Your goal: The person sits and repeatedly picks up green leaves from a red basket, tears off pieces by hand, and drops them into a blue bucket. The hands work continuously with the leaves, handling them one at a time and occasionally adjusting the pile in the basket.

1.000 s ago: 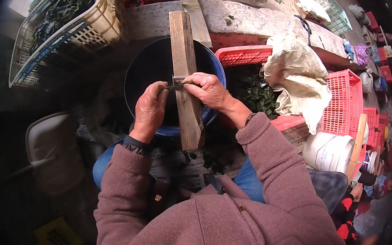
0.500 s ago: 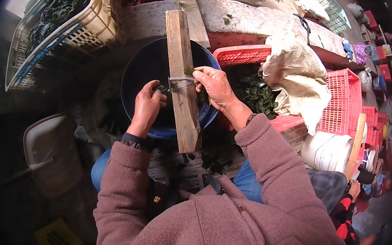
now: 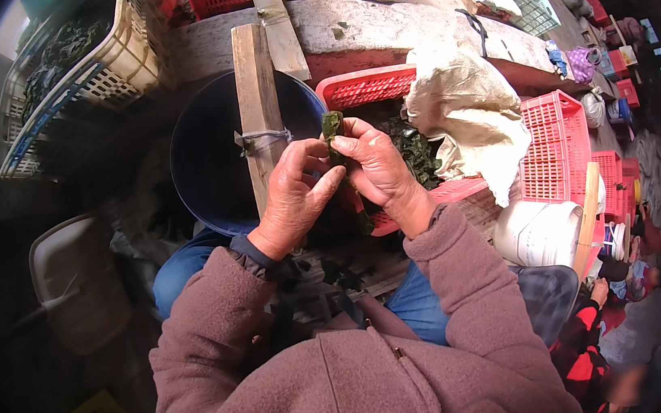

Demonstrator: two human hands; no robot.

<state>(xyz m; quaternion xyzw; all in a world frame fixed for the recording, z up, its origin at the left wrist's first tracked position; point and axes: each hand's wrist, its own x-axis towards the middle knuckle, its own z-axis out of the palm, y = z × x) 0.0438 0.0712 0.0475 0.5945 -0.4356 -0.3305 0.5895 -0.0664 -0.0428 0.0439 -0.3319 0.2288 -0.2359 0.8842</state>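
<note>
Pinched between the thumb and fingers of my right hand point(image 3: 381, 166) is a folded strip of dark green seaweed point(image 3: 333, 127), its tail hanging below the hands. My left hand point(image 3: 296, 192) meets it from the left, curled fingertips against the strip; their exact grip is partly hidden. Just left of the hands, a wooden bar point(image 3: 256, 76) lies across a large dark blue tub point(image 3: 192, 153). Pale cord point(image 3: 267, 138) is wound round the bar, and a small dark piece sticks out at its left edge.
Right of the tub stands a red crate point(image 3: 370, 86) of seaweed point(image 3: 418, 156), partly under a cream cloth point(image 3: 471, 113). A white crate point(image 3: 131, 66) of seaweed is at far left. A white bucket point(image 3: 541, 233) lies right; another person's hand point(image 3: 599, 292) shows beyond.
Both hands have come away from the bar and together at its right side. The seaweed now stands up as a folded strip between them. The view has shifted, moving the surroundings left.
</note>
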